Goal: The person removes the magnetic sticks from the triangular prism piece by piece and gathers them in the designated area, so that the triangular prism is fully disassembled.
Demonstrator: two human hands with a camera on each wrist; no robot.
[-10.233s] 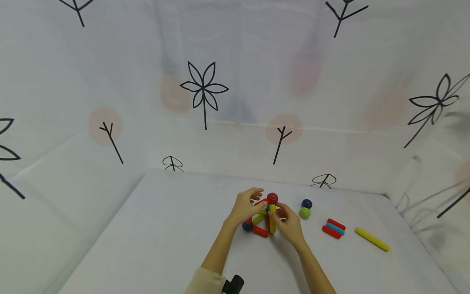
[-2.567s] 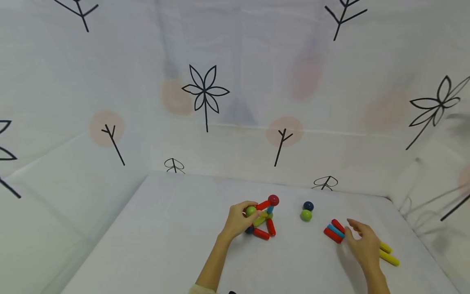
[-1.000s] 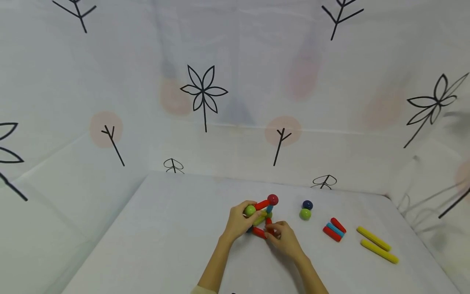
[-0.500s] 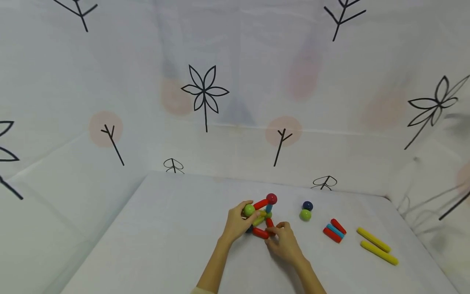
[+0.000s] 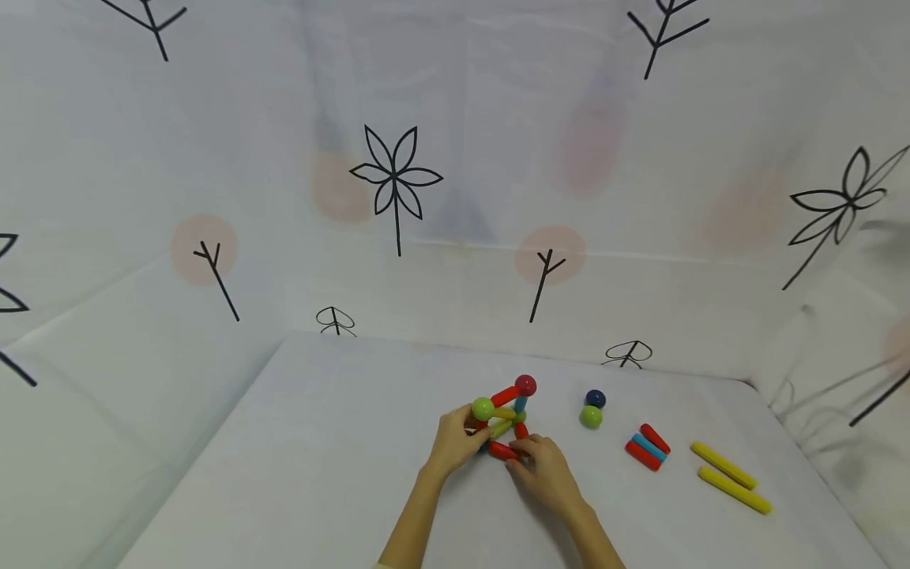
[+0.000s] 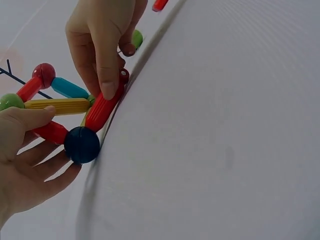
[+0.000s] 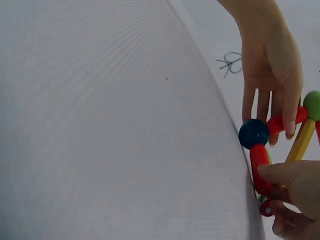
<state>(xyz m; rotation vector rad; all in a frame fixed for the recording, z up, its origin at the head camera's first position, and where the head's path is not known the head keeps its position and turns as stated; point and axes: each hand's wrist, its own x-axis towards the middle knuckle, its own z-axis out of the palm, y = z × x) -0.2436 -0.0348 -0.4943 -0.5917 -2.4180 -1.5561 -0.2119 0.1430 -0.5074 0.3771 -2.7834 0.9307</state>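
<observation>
A frame of magnetic sticks and balls stands at the table's middle, with a red ball on top and a green ball to its left. My left hand holds the short red stick under that green ball, thumb on one side and fingers behind, close to the dark blue ball. My right hand pinches the front red stick, which runs from the dark blue ball. A yellow stick and a blue stick join the upper part. Fingers hide some of the base.
Right of the frame, a loose dark blue ball touches a green one. Further right lie two red sticks with a light blue stick between them. Two long yellow sticks lie beyond. A patterned cloth hangs behind the table.
Earlier the right hand laid a second long yellow stick at the right, then returned to the frame's red sticks. The left hand has slid down from the green ball to the red stick below it.
</observation>
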